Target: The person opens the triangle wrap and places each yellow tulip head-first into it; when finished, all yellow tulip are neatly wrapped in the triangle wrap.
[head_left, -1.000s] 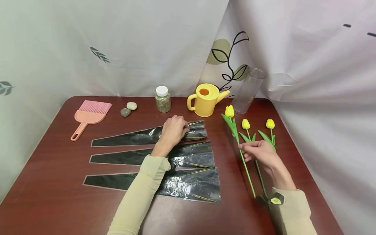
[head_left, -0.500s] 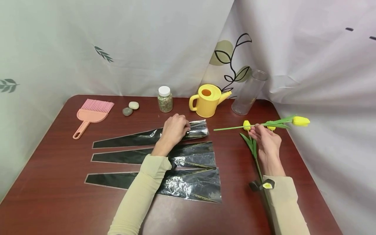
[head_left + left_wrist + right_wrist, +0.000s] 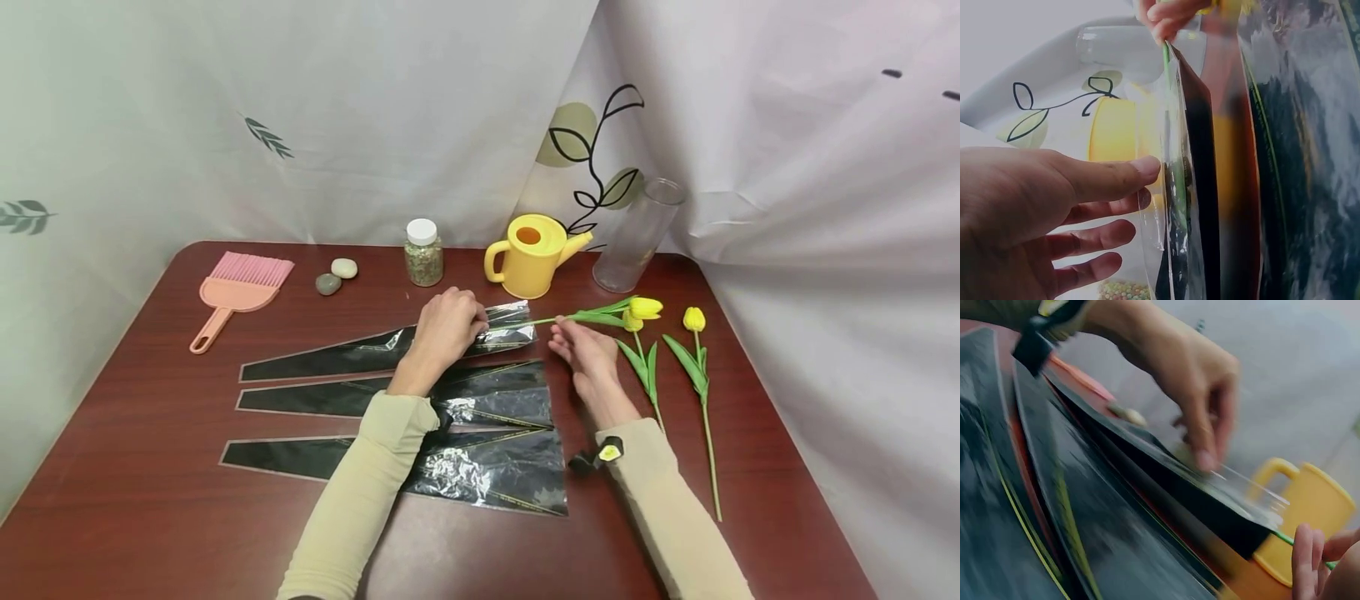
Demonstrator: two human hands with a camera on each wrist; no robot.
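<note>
My left hand (image 3: 447,329) pinches the clear film of the farthest black-backed flower sleeve (image 3: 322,360) between thumb and forefinger; the left wrist view shows the sleeve's layers parted. My right hand (image 3: 588,354) pinches the green stem of a yellow tulip (image 3: 645,308), which lies nearly level with its bloom to the right. The stem's lower part runs inside the sleeve (image 3: 1179,187), between film and black back. Two more sleeves, a middle one (image 3: 300,398) and a near one (image 3: 487,471), lie flat below. Two other tulips (image 3: 693,319) lie at the right, one partly hidden by my right arm.
Along the back of the table stand a jar of small pellets (image 3: 423,258), a yellow watering can (image 3: 528,262) and a clear glass vase (image 3: 637,237). A pink brush with dustpan (image 3: 238,292) and two stones (image 3: 337,275) lie at the back left. Printed cloth hangs behind.
My right hand lifted the tulip off the right side, turned it sideways and moved left, bringing its stem into the sleeve's wide end. My left hand stayed at the sleeve.
</note>
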